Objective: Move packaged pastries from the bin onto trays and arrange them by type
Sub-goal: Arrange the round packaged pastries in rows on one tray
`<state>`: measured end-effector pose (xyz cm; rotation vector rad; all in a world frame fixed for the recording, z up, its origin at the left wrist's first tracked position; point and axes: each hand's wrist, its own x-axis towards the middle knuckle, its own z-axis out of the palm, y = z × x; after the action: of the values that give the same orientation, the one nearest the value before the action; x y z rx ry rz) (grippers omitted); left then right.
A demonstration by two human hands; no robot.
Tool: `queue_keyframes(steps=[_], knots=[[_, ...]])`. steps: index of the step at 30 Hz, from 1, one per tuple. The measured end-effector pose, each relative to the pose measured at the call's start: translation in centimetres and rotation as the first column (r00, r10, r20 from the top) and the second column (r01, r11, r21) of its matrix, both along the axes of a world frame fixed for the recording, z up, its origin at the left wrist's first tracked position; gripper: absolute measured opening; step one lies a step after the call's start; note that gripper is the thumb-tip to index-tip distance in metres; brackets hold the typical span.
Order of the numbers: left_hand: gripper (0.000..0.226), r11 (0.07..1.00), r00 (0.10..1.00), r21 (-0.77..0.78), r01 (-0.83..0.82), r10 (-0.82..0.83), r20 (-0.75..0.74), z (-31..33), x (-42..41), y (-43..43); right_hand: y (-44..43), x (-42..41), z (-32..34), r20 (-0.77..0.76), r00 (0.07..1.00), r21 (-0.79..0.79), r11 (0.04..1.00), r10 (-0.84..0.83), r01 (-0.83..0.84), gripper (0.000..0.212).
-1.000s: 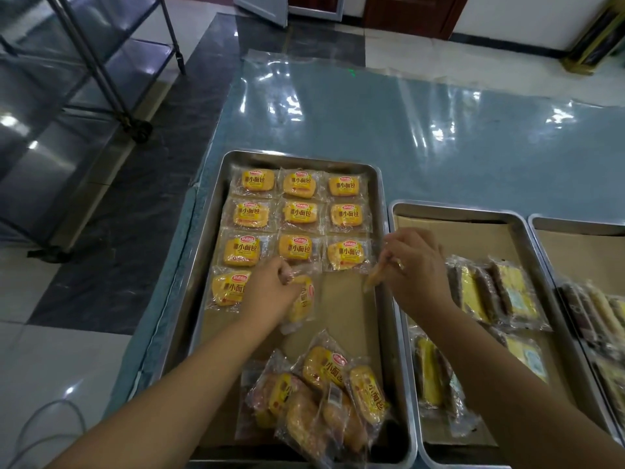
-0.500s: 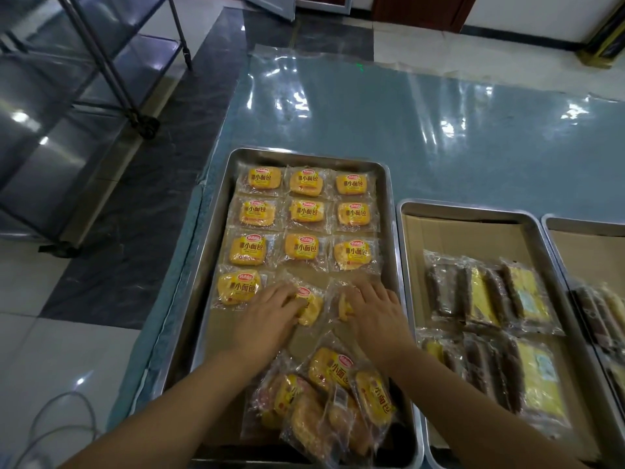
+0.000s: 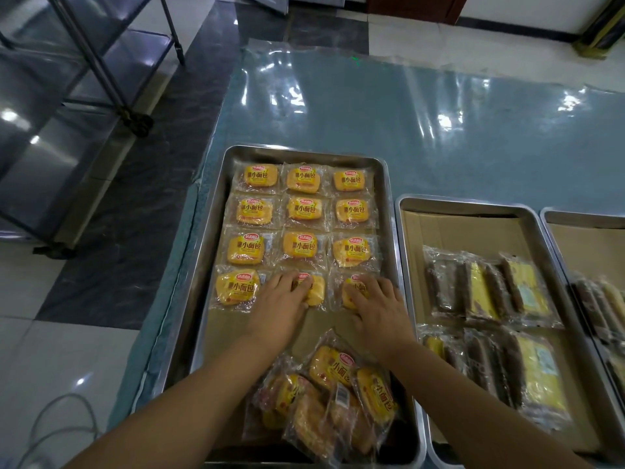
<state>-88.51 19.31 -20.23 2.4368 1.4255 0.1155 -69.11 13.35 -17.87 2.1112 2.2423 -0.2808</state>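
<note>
- The left hand (image 3: 280, 309) is being laid flat on the middle pack (image 3: 316, 292) of the fourth row, fingers straight and slightly spread; nothing is being gripped.
- The right hand (image 3: 375, 309) is being laid the same way, fingers straight, on the right pack (image 3: 347, 294) of that row, just beside the tray's right rim.
- The two hands are being held apart, with bare liner (image 3: 230, 328) showing between the wrists.
- Both packs are being pressed down inside the left tray (image 3: 203, 265), where a grid (image 3: 304, 211) of three columns by four rows is being formed, wrappers lying edge to edge.
- Open room is being left as a band of liner across the tray, between the fourth row and a pile (image 3: 338, 394) of loose packs at the near end.
- The middle tray (image 3: 402, 252) is being kept just beside the left one, rims nearly touching; brown packs (image 3: 487, 289) are lying in its near half, with bare cardboard beyond them.
- A third tray (image 3: 548, 218) is being cut off by the right edge of the view.
- Beyond the trays, the glossy blue table (image 3: 406, 123) is being shown as wide free surface; a rack (image 3: 111, 79) is standing on the floor, well apart.
- "小面包" is being shown on each yellow label, under a red oval badge too small to be read with certainty.
</note>
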Motion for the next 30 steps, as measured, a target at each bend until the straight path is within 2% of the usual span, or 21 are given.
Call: queue_keyframes(steps=[3, 14, 18, 22, 27, 30], knots=[[0.053, 1.0, 1.0, 0.005, -0.004, 0.004, 0.01, -0.2, 0.0, 0.1, -0.2, -0.4, -0.1, -0.023, 1.0, 0.011, 1.0, -0.012, 0.012, 0.045], [0.055, 0.999, 0.999, -0.02, 0.036, -0.036, 0.034, -0.3, -0.8, 0.1, -0.7, -1.1, 0.8, -0.001, 0.998, -0.042, 0.997, -0.058, 0.058, 0.05], [0.056, 0.997, 0.996, -0.048, 0.067, -0.064, 0.063, 0.1, -1.3, -0.1, -0.3, -1.3, 1.5, -0.065, 0.994, -0.061, 0.994, -0.093, 0.089, 0.036], [0.035, 0.991, 0.979, 0.01, 0.135, -0.135, 0.152, 0.5, -1.6, -1.4, -1.2, -1.8, 2.1, -0.165, 0.977, 0.059, 0.987, -0.135, 0.146, 0.018], [0.032, 0.964, 0.97, -0.14, 0.224, -0.208, 0.123, 1.0, -0.6, -4.1, -3.7, -3.0, 2.5, -0.265, 0.947, 0.082, 0.974, -0.182, 0.21, 0.018], [0.021, 0.938, 0.976, -0.307, 0.161, -0.106, 0.19, 1.7, -0.3, -5.0, -4.7, -3.6, 2.3, -0.285, 0.927, 0.034, 0.964, -0.243, 0.263, 0.023]])
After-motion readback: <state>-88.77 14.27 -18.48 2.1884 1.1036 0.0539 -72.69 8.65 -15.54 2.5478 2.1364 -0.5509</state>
